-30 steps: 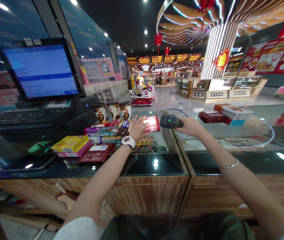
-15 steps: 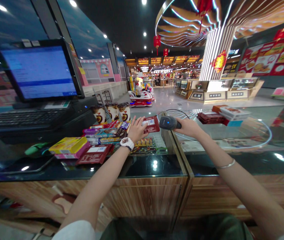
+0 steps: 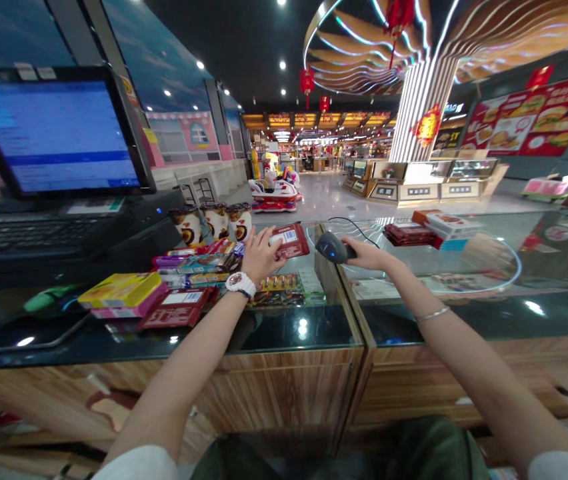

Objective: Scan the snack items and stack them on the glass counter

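Note:
A dark red packet (image 3: pixel 298 248) with a white barcode label is in my left hand (image 3: pixel 260 257), gripped by its left end. The fingers lie over that end, and the label faces up. My right hand (image 3: pixel 368 255) is closed around the handle of a black barcode scanner (image 3: pixel 331 247), which has a small blue light. The scanner's head points left, just short of the packet's right edge. Below my left hand lie several snack packs (image 3: pixel 199 261) in bright wrappers. A larger red packet (image 3: pixel 180 308) rests nearer to me, beside yellow and pink boxes (image 3: pixel 120 292).
A monitor (image 3: pixel 59 133) and keyboard (image 3: pixel 29 230) stand at the left. Three patterned cups (image 3: pixel 217 221) are behind the snacks. On the right-hand glass counter (image 3: pixel 414 273) sit stacked red packets (image 3: pixel 408 234) and white boxes (image 3: pixel 451 225). The scanner's cable (image 3: pixel 359 227) loops behind it.
The scanner's head has tipped downward a little, its blue light now lower. The packet is slightly more tilted in my left hand. The whole view has shifted a little.

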Motion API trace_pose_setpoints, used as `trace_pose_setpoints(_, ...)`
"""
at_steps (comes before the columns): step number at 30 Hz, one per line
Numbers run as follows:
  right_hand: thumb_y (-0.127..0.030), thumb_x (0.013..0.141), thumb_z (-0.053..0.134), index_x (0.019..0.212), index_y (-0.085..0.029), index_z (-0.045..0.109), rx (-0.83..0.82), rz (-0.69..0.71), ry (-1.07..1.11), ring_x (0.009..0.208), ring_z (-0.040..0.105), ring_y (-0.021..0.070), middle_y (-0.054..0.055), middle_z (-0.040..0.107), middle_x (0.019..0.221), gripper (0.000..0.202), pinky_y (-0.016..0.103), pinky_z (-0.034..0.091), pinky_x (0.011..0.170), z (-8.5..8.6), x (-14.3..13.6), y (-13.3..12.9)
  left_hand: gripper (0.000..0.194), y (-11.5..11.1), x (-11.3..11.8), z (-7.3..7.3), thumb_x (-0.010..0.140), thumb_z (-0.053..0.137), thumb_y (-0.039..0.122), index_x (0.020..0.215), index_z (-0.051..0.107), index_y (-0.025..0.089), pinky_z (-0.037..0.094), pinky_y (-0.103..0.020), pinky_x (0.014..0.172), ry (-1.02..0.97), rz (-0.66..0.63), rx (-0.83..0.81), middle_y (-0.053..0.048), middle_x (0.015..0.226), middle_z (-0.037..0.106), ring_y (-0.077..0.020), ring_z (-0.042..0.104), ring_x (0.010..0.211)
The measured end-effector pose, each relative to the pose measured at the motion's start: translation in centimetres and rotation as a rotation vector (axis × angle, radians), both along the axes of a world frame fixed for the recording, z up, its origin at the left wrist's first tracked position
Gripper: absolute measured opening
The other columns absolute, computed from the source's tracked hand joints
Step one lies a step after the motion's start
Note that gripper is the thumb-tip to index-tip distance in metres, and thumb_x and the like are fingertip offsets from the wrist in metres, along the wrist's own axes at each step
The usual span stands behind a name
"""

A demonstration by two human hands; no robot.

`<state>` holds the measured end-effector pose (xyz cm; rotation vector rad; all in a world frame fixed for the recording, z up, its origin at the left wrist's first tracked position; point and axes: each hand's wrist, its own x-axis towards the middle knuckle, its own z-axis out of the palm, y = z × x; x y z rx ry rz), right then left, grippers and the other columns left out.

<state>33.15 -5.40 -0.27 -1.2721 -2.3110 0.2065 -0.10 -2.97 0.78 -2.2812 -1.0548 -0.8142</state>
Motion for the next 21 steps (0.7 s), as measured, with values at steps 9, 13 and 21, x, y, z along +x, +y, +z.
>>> trace_pose_setpoints(9, -0.021, 0.078, 0.072, 0.117, -0.019, 0.061, -0.091, 0.013, -0.046, 0.101, 0.069, 0.0238, 0.008, 0.074, 0.109, 0.041, 0.035, 0.051, 0.088, -1.2, 0.5, 0.6, 0.038, 0.1, 0.2, -0.1, 0.077, 0.072, 0.035, 0.112, 0.07, 0.021, 0.023, -0.064, 0.122, -0.01, -0.011, 0.002, -0.016, 0.149, 0.052, -0.0371, 0.049, 0.135)
trace_pose_setpoints(13, -0.019, 0.075, 0.075, 0.115, -0.017, 0.063, -0.09, -0.019, -0.075, 0.097, 0.069, 0.0245, 0.008, 0.074, 0.106, 0.042, 0.036, 0.051, 0.086, -1.6, 0.5, 1.0, 0.037, -0.2, 0.2, 0.1, 0.077, 0.072, 0.034, 0.111, 0.07, 0.019, 0.021, -0.063, 0.123, -0.007, -0.008, -0.012, -0.018, 0.149, 0.051, -0.0368, 0.049, 0.136)
trace_pose_setpoints(21, -0.005, 0.064, 0.061, 0.122, -0.011, 0.06, -0.025, 0.009, -0.073, 0.114, 0.064, 0.0273, 0.015, 0.068, 0.123, 0.059, 0.041, 0.049, 0.101, -2.3, 0.6, 1.7, 0.036, -0.1, 0.1, 0.3, 0.076, 0.073, 0.033, 0.11, 0.07, 0.022, 0.022, -0.065, 0.122, -0.036, -0.014, 0.008, -0.015, 0.147, 0.054, -0.0358, 0.05, 0.134)
